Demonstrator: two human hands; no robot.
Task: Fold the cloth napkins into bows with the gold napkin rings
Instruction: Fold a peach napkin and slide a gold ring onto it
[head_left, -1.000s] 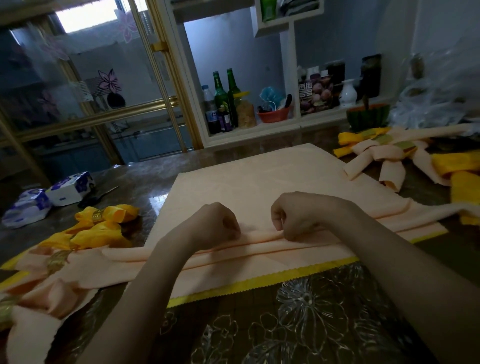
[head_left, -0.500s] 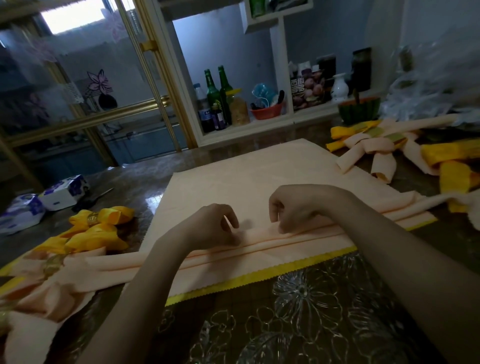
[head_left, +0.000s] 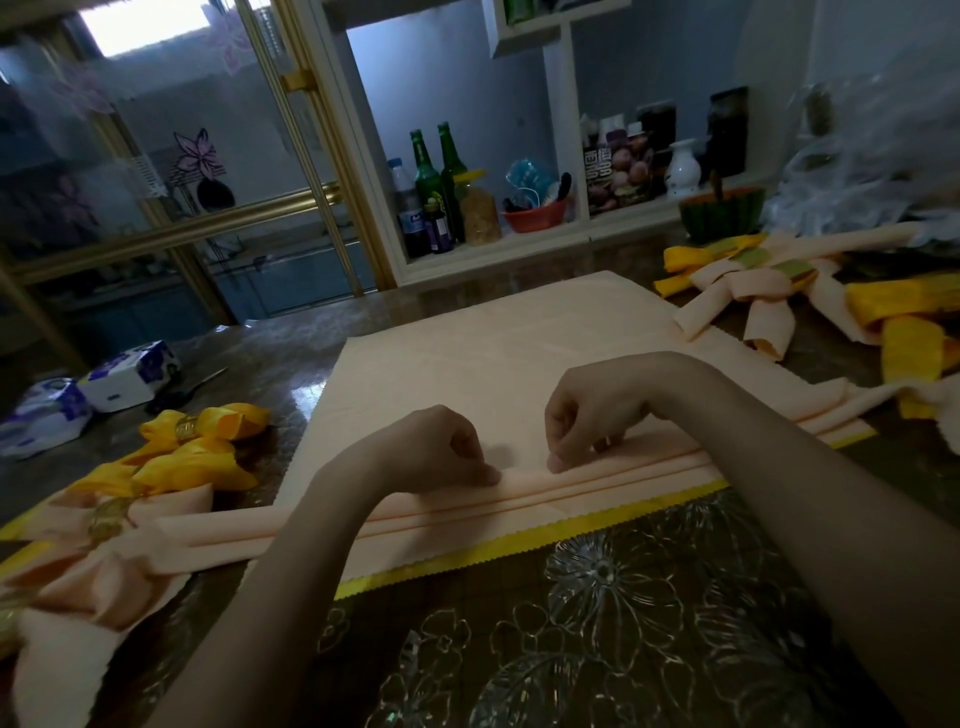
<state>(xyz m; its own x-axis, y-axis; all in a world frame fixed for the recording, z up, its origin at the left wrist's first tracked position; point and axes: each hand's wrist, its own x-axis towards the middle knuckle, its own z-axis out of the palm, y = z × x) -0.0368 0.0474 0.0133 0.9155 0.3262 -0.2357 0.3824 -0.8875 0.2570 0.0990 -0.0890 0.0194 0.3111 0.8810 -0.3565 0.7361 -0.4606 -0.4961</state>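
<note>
A peach cloth napkin (head_left: 488, 343) with a yellow zigzag edge lies spread on the table in front of me. Its near side is gathered into narrow accordion pleats (head_left: 524, 499) running left to right. My left hand (head_left: 441, 447) pinches the top pleat with curled fingers. My right hand (head_left: 592, 415) pinches the same pleat a little to the right, its fingertips pressing down on the fold. A yellow bow with a gold napkin ring (head_left: 186, 427) lies at the left. A peach bow with a gold ring (head_left: 106, 519) lies below it.
More folded peach and yellow napkins (head_left: 769, 291) lie at the right. Tissue packs (head_left: 124, 374) and scissors (head_left: 187, 389) sit at the far left. Behind the table a shelf holds green bottles (head_left: 436, 182), a red bowl (head_left: 535, 215) and a white vase (head_left: 681, 169). The table (head_left: 597, 623) has a flower-patterned cover.
Both hands have shifted slightly along the pleats and re-pinched the top fold. The view has tilted a little.
</note>
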